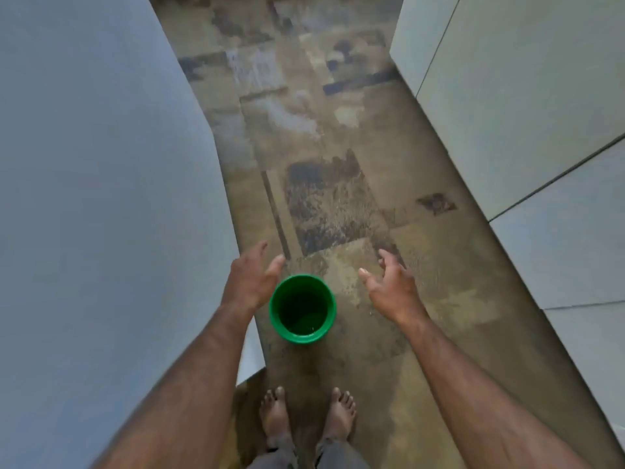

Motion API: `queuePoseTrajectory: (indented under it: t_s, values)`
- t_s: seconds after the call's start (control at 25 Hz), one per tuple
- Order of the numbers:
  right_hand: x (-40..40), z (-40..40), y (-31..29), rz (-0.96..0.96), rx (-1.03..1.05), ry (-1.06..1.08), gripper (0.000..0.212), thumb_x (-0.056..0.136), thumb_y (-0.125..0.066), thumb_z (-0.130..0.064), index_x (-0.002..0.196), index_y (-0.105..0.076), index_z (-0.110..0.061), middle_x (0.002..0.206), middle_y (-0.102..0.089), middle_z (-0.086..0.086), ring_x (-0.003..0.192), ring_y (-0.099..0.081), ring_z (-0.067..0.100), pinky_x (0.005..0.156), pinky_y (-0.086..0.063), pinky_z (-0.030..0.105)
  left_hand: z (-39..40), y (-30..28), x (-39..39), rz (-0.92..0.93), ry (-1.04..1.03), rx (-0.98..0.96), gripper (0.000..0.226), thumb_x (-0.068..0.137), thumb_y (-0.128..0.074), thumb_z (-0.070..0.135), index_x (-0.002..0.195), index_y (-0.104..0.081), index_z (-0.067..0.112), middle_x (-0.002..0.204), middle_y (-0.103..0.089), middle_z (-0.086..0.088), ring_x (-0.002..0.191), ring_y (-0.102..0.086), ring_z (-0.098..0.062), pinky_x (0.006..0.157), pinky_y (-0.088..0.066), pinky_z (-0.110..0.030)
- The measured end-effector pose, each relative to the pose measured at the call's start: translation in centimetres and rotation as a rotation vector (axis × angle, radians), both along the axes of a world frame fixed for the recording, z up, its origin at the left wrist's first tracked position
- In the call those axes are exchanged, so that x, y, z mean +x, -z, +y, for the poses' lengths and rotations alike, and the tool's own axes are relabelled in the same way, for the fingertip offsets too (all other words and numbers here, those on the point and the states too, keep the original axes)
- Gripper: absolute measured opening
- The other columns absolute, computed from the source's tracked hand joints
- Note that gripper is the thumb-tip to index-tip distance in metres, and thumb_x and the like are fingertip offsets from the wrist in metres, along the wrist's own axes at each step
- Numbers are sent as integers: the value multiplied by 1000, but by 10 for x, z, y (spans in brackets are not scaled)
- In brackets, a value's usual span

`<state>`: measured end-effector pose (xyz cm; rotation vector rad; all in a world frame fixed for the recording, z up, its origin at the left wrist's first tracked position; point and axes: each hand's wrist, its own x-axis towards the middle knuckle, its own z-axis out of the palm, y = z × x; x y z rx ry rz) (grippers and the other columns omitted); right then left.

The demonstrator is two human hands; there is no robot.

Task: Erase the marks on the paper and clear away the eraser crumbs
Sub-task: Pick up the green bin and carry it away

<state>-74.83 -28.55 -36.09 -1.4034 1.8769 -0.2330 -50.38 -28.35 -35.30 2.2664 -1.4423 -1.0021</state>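
Observation:
A green bucket stands on the floor just ahead of my bare feet, with only a dark inside showing. My left hand hovers at its left rim, fingers apart and holding nothing. My right hand is spread open a short way to the right of the bucket, also holding nothing. No paper, eraser or crumbs can be seen in this view.
I stand in a narrow passage with a worn, patchy brown floor. A pale wall runs close on the left and pale panels close on the right. My feet are just behind the bucket.

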Motion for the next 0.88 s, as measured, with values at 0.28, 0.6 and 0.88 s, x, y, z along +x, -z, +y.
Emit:
queuePoseTrajectory:
  t_s: [0.28, 0.6, 0.88]
  values:
    - [-5, 20, 224, -22, 216, 89, 62, 100, -62, -33, 154, -38, -16, 149, -54, 12, 135, -53, 29, 111, -43, 41, 27, 229, 7, 19, -141, 204, 54, 102, -58, 31, 152, -44, 17, 154, -50, -12, 139, -49, -35, 115, -40, -50]
    - [26, 4, 397, -70, 273, 144, 60, 100, -63, -26, 154, -39, -18, 143, -57, 11, 114, -62, 24, 97, -52, 34, 22, 391, 13, 102, -249, 231, 45, 100, -58, 20, 145, -52, 18, 137, -62, -9, 101, -54, -17, 87, -42, -30]
    - [46, 5, 434, -29, 236, 121, 40, 93, -64, -5, 131, -61, -17, 103, -67, 1, 83, -63, 17, 57, -44, 19, 26, 419, 20, 105, -314, 223, 40, 93, -59, 13, 132, -64, 21, 109, -65, 0, 92, -59, -20, 78, -44, -28]
